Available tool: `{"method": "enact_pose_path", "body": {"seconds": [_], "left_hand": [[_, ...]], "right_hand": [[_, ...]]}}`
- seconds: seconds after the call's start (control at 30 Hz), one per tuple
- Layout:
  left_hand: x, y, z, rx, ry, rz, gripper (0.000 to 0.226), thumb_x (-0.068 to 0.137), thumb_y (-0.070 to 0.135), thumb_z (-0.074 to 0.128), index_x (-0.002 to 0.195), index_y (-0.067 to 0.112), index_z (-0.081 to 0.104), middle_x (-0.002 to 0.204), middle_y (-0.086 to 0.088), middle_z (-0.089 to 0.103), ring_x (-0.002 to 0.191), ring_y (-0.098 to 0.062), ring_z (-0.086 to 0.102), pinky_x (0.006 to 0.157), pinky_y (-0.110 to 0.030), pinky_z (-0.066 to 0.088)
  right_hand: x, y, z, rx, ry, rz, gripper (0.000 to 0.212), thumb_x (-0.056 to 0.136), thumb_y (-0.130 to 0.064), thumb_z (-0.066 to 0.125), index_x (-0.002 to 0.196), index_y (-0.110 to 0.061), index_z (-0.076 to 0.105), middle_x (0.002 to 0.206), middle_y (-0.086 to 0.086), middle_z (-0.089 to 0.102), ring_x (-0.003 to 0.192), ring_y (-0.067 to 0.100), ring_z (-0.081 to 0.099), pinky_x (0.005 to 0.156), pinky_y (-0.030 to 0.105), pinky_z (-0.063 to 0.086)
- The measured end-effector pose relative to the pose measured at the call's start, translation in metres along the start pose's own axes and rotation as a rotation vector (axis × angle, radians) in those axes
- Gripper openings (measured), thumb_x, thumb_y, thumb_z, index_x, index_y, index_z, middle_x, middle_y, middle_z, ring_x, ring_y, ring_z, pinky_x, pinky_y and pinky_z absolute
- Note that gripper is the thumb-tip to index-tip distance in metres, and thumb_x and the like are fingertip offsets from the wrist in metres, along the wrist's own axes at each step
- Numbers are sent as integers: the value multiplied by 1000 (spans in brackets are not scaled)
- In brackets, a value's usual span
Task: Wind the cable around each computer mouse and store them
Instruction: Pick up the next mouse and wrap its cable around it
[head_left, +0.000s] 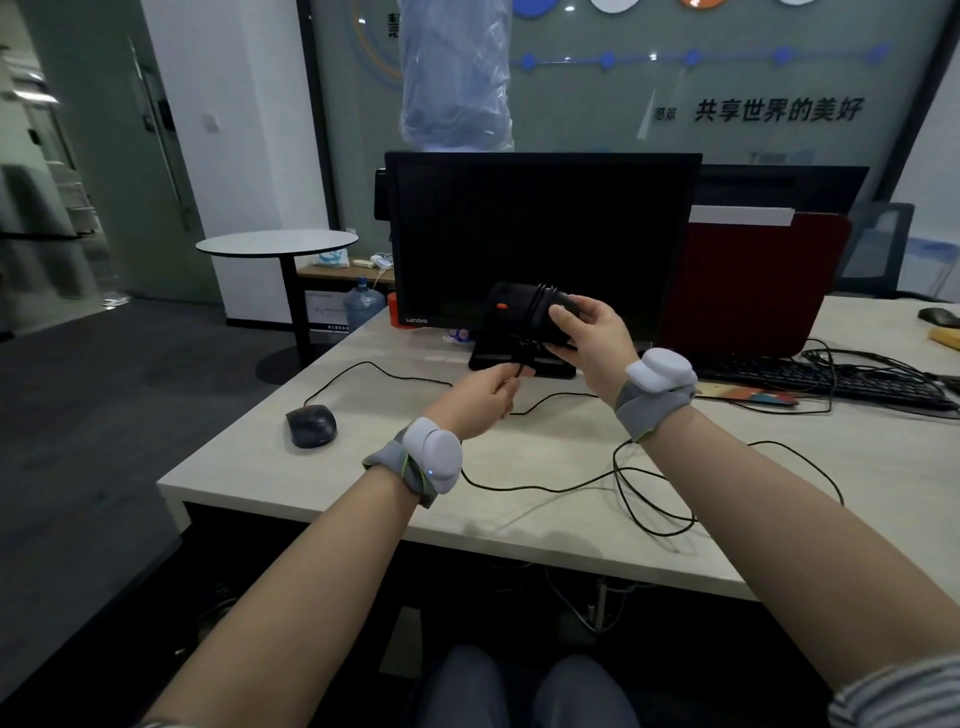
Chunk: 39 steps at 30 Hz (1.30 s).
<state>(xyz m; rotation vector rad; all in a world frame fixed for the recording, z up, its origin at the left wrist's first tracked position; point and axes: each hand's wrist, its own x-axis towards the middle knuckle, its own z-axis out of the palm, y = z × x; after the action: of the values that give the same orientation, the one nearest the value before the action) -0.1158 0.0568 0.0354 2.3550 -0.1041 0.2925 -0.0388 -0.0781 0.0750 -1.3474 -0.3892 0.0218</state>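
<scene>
**Mouse held up mid-frame, cable partly wound**

Held in the right hand (589, 332), at the centre of the frame and in front of the dark monitor (540, 234): a black mouse (524, 312) with an orange wheel, raised clear of the desk (363, 467). Thumb on top of the body, remaining fingers curled beneath, so the mouse clamped between them. Several turns of black cable (540, 488) wrapped across the middle of the body, just left of the thumb.

Just below and left of that mouse, the left hand (485, 400), fingertips pinched on a stretch of the same cable hanging from its underside. From the pinch, cable running down past the hand to the desk and sprawling in loose loops across the lower right of the desktop.

Count of mice: three visible. One in the hand; a second mouse (310, 426) lying flat near the left edge of the desk, its own thin lead curving up toward the monitor base, well apart from both hands; a third mouse (937, 315) at the far right edge, partly cut off.

Count of other things: one keyboard (831, 382) right of the monitor stand, a tangle of leads beside it. Two grey wristbands, one on each wrist. One round side table (278, 243) at the left of the frame.
</scene>
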Motion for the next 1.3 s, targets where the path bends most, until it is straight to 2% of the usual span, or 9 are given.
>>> {"method": "enact_pose_path", "body": {"seconds": [0.17,0.23,0.43,0.53,0.77,0.87,0.97,1.13,1.3], "left_hand": [[0,2,-2,203,-77,-61,36,99,20,30,127,19,53,104,-5,61,98,-23,59,74,-24,37],[0,1,-1,228,-59,-60,36,99,19,30,123,18,56,115,-9,61,105,-26,57,76,-24,36],[0,9,-14,227,-15,2,30,97,30,39,95,21,67,72,10,56,72,-13,56,56,-22,38],[1,12,-24,221,-47,10,25,95,31,43,89,25,67,67,12,52,61,-5,49,50,-19,36],[3,16,-42,158,-90,56,15,90,34,54,80,27,64,62,15,57,50,-1,48,46,-12,40],[6,11,-49,97,8,29,18,78,39,70,78,30,55,70,10,56,62,-3,51,58,-18,40],[4,10,-48,-80,-27,31,21,76,32,73,83,29,53,73,9,56,63,-1,52,58,-16,42],[-2,7,-46,-591,-70,99,14,88,6,56,82,18,55,64,11,55,53,-1,46,50,-14,36],[-5,10,-47,-687,-129,98,14,90,3,52,83,15,54,66,6,51,53,-4,45,53,-16,35]], "right_hand": [[0,-1,1,325,5,176,31,93,-9,51,121,5,49,123,24,54,117,37,53,87,40,49],[0,1,0,279,17,172,33,93,-8,51,123,6,48,124,24,53,118,38,52,88,41,49],[-2,8,-9,-323,62,-81,41,88,-17,61,124,-3,45,121,14,54,110,25,56,84,34,54],[-4,7,-14,-626,1,-246,42,86,-24,64,122,-9,48,109,1,56,97,13,54,77,20,45],[-10,-1,-19,-916,-283,-263,39,82,-29,68,115,-15,51,106,1,60,94,13,59,81,24,50],[-11,-8,-21,-712,-455,-26,25,83,-24,67,103,-16,55,96,3,61,83,12,63,64,18,55],[-11,-12,-23,-466,-579,192,18,86,-17,62,104,-13,57,92,6,60,82,15,62,68,22,56],[-15,-13,-29,-161,-678,323,10,91,-18,51,95,-13,59,82,1,58,76,13,58,65,22,54],[-19,-13,-30,-66,-785,407,25,80,-29,53,96,-10,55,79,2,56,68,10,58,67,21,53]]}}
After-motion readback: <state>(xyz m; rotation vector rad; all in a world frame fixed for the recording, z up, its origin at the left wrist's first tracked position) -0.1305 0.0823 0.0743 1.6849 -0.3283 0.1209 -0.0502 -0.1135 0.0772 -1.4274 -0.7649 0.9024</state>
